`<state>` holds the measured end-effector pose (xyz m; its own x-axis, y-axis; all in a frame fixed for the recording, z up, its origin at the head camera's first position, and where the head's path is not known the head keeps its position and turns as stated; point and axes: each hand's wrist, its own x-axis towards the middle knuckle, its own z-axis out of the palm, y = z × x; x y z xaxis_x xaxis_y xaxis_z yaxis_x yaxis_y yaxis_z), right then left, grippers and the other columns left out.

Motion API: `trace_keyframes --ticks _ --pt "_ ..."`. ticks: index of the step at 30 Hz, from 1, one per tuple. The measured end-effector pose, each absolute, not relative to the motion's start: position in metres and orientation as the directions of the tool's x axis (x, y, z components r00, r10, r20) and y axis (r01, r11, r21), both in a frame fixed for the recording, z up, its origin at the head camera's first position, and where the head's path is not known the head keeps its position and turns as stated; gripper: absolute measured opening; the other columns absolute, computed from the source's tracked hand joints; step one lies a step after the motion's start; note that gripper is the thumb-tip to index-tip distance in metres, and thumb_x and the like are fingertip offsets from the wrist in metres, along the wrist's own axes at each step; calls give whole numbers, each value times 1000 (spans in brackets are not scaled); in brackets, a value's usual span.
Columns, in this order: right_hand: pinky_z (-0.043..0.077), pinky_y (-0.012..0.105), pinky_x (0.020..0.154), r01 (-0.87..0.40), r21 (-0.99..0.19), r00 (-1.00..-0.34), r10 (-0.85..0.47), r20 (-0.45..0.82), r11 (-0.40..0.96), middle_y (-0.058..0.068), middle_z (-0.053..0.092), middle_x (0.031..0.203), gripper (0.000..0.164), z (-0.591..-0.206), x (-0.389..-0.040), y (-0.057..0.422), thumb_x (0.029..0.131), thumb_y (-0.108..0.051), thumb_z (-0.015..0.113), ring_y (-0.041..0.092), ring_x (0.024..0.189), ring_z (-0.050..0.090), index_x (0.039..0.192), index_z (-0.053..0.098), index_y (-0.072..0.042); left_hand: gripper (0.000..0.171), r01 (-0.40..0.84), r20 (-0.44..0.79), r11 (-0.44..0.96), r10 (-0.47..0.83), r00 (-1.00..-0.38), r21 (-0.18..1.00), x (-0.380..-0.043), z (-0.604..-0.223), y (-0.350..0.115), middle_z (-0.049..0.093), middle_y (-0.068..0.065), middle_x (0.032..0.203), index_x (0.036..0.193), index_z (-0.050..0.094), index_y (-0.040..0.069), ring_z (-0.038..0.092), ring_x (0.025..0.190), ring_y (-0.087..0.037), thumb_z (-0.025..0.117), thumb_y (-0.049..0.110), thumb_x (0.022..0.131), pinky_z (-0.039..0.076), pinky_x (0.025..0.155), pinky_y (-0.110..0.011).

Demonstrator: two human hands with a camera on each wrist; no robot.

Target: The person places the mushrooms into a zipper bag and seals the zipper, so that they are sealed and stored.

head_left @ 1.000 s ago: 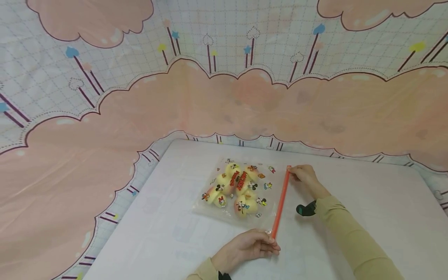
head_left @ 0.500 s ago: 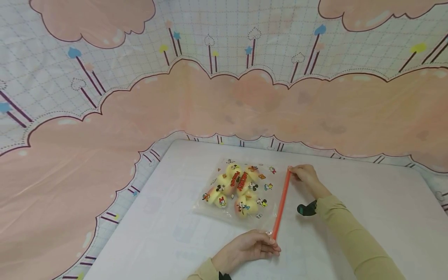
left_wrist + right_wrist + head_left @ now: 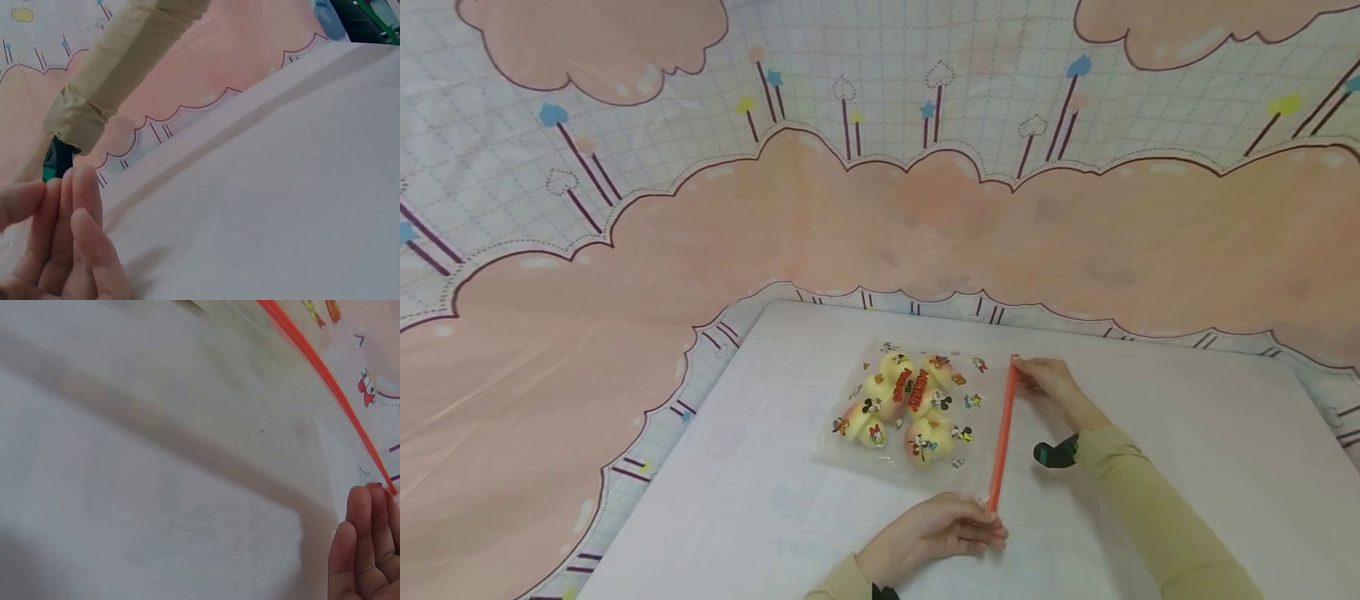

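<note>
A clear plastic zip bag [image 3: 976,454] printed with cartoon characters lies over the white table in the head view. Several pale yellow and pink, peach-like rounds [image 3: 928,442] are inside it. Along its right edge runs a red strip [image 3: 1004,433], seen from close up as a red band [image 3: 325,375] in the right wrist view. My left hand [image 3: 928,533] pinches the near end of this edge between thumb and fingers. At the far end, my right hand [image 3: 1052,385] pinches the strip's top corner. Fingers of the left hand [image 3: 62,244] hide what they grip in the left wrist view.
The white tabletop [image 3: 737,500] extends around the bag on all sides. Behind it hangs a peach-coloured, cloud-patterned cloth [image 3: 880,225]. A black device [image 3: 1056,452] sits at the right wrist.
Both hands keep their grip on the bag's red edge. The strip's far end has shifted slightly left and its near end slightly right, so it stands a little straighter.
</note>
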<state>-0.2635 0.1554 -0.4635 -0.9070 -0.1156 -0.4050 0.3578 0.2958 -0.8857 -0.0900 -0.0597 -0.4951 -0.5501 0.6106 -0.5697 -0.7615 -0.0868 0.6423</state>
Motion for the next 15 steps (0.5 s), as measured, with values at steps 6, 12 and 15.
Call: trace_keyframes --ticks 6,12,15 --pt "52 19 66 405 -890 -885 -155 -439 210 -12 65 73 49 -468 -255 157 98 -24 52 2 69 62 130 48 13 23 -777 -612 -62 577 -540 627 -95 -497 -54 74 -3 98 107 70 5 71 87 -9 61 19 92 51 69 -18" --pt "52 20 71 413 -888 -882 -153 -445 203 -12 67 80 48 -467 -245 159 100 -23 49 3 74 63 134 47 10 26 -773 -614 -82 557 -559 630 -94 -496 -53 74 -3 98 109 69 5 71 89 -10 62 23 91 50 69 -19" --pt "52 21 74 422 -885 -877 -159 -454 198 -11 67 82 48 -465 -242 161 100 -24 49 4 76 63 134 48 9 28 -776 -611 -98 559 -561 623 -90 -491 -54 74 -3 102 112 67 6 71 91 -11 60 24 92 51 70 -19"
